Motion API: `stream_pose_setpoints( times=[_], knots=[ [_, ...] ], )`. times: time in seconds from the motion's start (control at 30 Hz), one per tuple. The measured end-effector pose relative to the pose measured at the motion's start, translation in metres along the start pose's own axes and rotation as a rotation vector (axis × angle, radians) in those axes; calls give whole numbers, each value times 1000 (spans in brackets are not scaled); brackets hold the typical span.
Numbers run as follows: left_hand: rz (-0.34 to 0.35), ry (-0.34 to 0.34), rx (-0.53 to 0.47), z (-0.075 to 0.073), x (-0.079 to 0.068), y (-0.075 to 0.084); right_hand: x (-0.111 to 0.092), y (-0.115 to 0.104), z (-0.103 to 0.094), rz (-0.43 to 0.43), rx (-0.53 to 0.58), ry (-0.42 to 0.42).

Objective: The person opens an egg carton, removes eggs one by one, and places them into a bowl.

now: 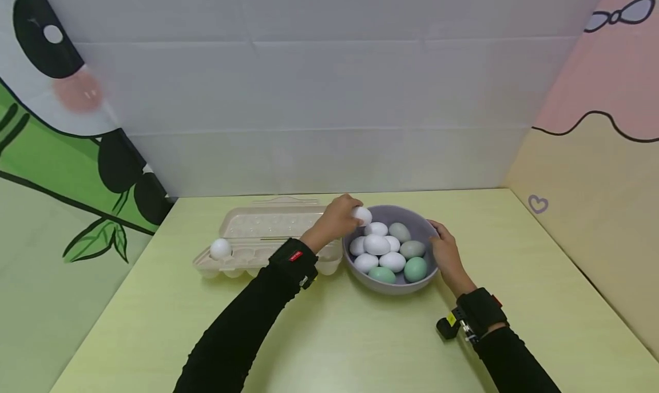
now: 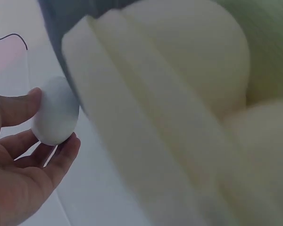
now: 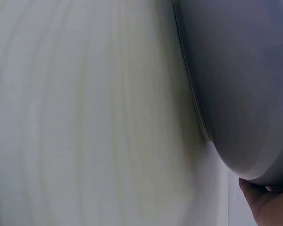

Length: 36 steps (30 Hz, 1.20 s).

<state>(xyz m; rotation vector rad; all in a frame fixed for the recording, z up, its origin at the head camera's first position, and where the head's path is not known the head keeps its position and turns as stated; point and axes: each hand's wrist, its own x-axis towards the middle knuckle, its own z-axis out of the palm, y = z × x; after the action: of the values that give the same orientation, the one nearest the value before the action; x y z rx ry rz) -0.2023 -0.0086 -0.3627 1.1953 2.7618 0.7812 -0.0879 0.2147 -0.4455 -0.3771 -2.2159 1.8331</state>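
Note:
My left hand [image 1: 334,221] pinches a white egg [image 1: 362,215] between thumb and fingertips, just above the left rim of a grey-purple bowl [image 1: 393,288]. In the left wrist view the egg [image 2: 56,110] is upright, thumb on one side and fingers below. White, grey-green and green eggs [image 1: 415,269] fill the bowl. My right hand [image 1: 449,258] grips the bowl's right rim; only part of this hand [image 3: 271,207] shows in the right wrist view, at the bowl's edge. Under my left forearm lies an open egg carton [image 1: 247,224], with one white egg [image 1: 220,249] in its left end.
The carton's lid is folded back toward the wall [image 1: 329,95], and my left arm hides part of its cup row. All stands on a pale yellow-green table [image 1: 329,347]. Cartoon-printed panels [image 1: 592,198] border it left and right.

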Motion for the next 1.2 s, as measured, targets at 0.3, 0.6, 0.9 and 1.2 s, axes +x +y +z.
stream_pose_setpoints(
  times=[0.3, 0.6, 0.9, 1.2],
  knots=[
    [17, -65, -52, 20, 14, 19, -1, -1, -2, 12, 2, -3],
    [9, -118, -6, 33, 28, 32, 0, -1, 0, 9, -8, 10],
    [-67, -111, -13, 41, 26, 35, -1, -3, 1, 15, -5, 10],
    [-69, -107, 13, 39, 22, 34, -1, -2, 0, 19, -12, 8]
  ],
)
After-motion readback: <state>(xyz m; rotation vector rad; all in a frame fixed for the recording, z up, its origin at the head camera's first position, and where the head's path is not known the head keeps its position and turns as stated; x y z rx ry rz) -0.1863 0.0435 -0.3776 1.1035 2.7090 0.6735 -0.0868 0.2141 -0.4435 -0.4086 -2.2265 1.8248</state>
